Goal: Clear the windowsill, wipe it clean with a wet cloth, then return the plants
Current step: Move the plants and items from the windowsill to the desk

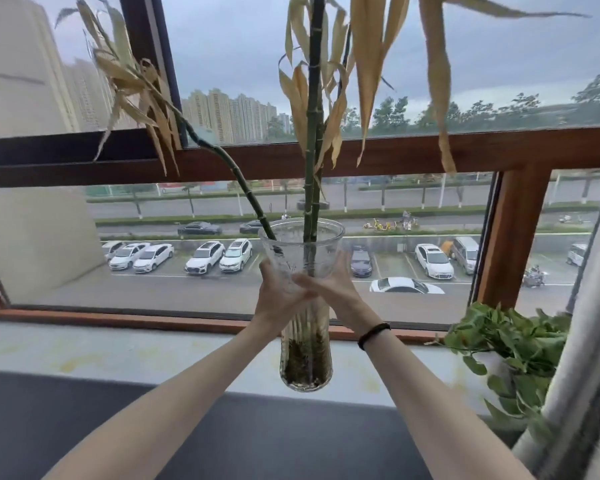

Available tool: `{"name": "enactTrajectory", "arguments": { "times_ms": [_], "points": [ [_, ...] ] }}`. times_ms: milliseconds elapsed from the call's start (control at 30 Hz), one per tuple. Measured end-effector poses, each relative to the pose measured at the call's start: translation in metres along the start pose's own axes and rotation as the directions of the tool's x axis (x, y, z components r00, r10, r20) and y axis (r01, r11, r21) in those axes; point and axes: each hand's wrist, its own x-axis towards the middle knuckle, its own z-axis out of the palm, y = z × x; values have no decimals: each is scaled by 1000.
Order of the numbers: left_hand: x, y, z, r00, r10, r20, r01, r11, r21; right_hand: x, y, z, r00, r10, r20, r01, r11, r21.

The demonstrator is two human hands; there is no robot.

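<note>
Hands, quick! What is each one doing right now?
Left hand: closed, gripping the glass vase.
Right hand: closed, gripping the same glass vase from the other side.

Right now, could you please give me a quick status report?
Left hand and right hand grip the glass vase. Bamboo stalks inside, leaves dry. Green plant on the sill, right.

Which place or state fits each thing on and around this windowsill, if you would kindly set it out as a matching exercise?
1. tall clear glass vase
2. dry yellowed bamboo leaves
3. leafy green potted plant
4. thin black wristband

A. right end of the pale windowsill
B. on the right wrist
C. gripped by left hand and right hand
D. hanging limp overhead

Pairs: 1-C, 2-D, 3-A, 4-B.
</note>
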Motion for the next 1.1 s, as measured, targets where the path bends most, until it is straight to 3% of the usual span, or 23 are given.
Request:
{"name": "enactTrajectory", "arguments": {
  "times_ms": [367, 567, 733, 867, 967, 1100],
  "points": [
    [-103, 34, -106, 984, -58, -170, 90, 978, 189, -67, -4, 109, 978, 115, 171, -132, 987, 91],
    [-174, 44, -150, 974, -58, -219, 100, 977, 187, -117, 8, 162, 969, 145, 200, -171, 978, 122],
    [-223, 56, -174, 960, 32, -279, 24, 980, 196, -145, 26, 197, 936, 122, 331, -175, 975, 135],
    [-263, 57, -184, 938, -44, -344, 110, 978, 176, -165, 39, 214, 892, 103, 441, -189, 970, 155],
    [-295, 62, -183, 854, -159, -495, 251, 960, 126, -177, 49, 227, 839, 84, 538, -184, 974, 134],
    [-332, 71, -177, 771, -119, -626, 313, 926, 210, -194, 64, 246, 746, 64, 663, -193, 974, 122]
  ]
}}
